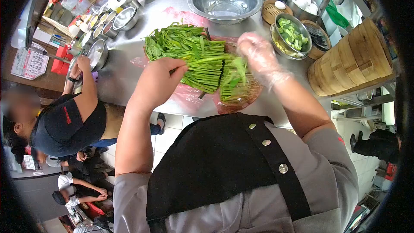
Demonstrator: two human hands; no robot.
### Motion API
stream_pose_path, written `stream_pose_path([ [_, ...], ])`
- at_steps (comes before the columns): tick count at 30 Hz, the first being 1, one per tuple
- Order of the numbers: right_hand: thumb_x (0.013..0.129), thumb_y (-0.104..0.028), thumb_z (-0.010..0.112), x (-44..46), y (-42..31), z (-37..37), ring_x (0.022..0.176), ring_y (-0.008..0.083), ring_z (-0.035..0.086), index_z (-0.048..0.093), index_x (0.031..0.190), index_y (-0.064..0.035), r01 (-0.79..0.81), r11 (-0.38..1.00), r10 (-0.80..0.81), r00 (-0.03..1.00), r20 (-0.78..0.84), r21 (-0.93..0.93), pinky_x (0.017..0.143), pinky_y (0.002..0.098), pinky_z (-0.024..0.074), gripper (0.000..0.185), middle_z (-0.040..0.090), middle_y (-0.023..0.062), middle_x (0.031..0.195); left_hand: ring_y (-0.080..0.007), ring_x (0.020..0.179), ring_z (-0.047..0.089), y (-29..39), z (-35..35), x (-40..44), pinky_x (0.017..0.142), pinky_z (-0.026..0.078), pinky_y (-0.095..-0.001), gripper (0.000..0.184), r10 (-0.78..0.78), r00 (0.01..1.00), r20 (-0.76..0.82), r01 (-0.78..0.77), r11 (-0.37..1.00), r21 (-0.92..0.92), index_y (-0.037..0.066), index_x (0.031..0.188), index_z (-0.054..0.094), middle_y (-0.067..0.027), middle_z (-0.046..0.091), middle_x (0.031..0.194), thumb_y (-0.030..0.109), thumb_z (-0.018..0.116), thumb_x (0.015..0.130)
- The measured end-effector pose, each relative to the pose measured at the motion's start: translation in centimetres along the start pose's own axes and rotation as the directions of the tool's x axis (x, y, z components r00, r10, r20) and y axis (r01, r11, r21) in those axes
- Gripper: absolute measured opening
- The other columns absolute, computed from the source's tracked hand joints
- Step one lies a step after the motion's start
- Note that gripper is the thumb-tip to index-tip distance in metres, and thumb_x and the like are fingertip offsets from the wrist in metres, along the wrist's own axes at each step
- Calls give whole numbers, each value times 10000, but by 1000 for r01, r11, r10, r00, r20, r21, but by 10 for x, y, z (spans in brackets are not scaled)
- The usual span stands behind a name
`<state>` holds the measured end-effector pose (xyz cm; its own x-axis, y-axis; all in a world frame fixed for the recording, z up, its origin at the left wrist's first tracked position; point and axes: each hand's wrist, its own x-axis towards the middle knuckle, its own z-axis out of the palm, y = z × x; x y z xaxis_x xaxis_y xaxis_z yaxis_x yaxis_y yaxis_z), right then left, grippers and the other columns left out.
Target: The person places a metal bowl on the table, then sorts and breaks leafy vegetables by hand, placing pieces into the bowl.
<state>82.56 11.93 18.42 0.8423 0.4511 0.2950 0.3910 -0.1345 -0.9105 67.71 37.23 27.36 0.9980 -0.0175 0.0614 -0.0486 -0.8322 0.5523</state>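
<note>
At centre, the left hand pinches a green stalk. Right of it, the right hand is blurred; I cannot tell its hold.

2 forearms reach forward, left hand pinching, right hand blurred.

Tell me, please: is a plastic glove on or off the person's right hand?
On: the glove covers the right hand, and its see-through plastic lies crinkled around the wrist.
</note>
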Motion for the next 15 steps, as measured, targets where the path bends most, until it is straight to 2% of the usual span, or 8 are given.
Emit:
stream_pose_path([
  [1,971,-161,564,-1,-2,-9,804,189,591,638,852,-37,-155,977,153,988,23,144,768,366,484,187,621,66,801,-206,739,655,-4,-2,-3,712,509,-349,229,-20,1000,-10,21,999,28,-45,1047,713,-187,706,851,158,662,953],
  [2,987,-167,549,4,10,-15,837,131,556,652,861,-48,-144,966,138,989,43,212,805,326,485,202,627,32,850,-228,749,671,-7,-4,-5,718,511,-355,226,-41,999,-23,42,998,56,-42,1044,715,-196,709,866,157,664,949],
  [5,987,-177,542,3,-14,-16,889,154,602,669,890,-38,-80,938,2,974,225,337,852,328,497,212,659,49,910,-302,811,696,-6,-2,-8,743,522,-381,225,-42,997,68,40,998,44,-26,1040,721,-209,711,912,166,671,933],
  [6,985,-209,538,6,-15,-13,952,208,648,682,948,-36,170,983,-182,950,256,67,897,346,502,228,689,70,957,-318,824,694,-4,2,-8,752,524,-390,225,-14,998,66,10,999,53,-20,1041,722,-209,709,921,170,671,931],
  [7,987,-228,520,2,-29,-5,988,265,672,686,1017,-53,50,999,-49,938,343,8,895,385,511,243,704,99,969,-333,837,693,0,9,-6,761,526,-400,226,23,998,60,-26,998,63,-14,1041,723,-210,708,930,175,671,928],
  [9,983,-221,518,-8,-41,14,922,344,674,673,1027,-71,36,998,-7,904,427,-61,845,421,525,220,697,150,948,-363,866,685,8,20,3,778,527,-419,225,56,998,39,-59,994,90,-4,1040,724,-211,704,944,181,668,925],
  [12,957,-199,537,-20,-57,21,866,457,642,631,952,-51,201,954,-53,843,535,-223,768,513,513,176,671,218,908,-400,915,662,19,31,5,811,523,-449,216,39,998,39,-43,991,123,14,1034,728,-212,694,965,188,656,929],
  [15,936,-201,541,-27,-49,18,876,457,649,625,921,-31,340,862,-75,818,570,-375,773,540,502,190,663,222,879,-399,931,661,19,42,4,827,522,-454,231,55,996,74,-63,992,112,20,1044,729,-216,693,985,205,642,938],
])
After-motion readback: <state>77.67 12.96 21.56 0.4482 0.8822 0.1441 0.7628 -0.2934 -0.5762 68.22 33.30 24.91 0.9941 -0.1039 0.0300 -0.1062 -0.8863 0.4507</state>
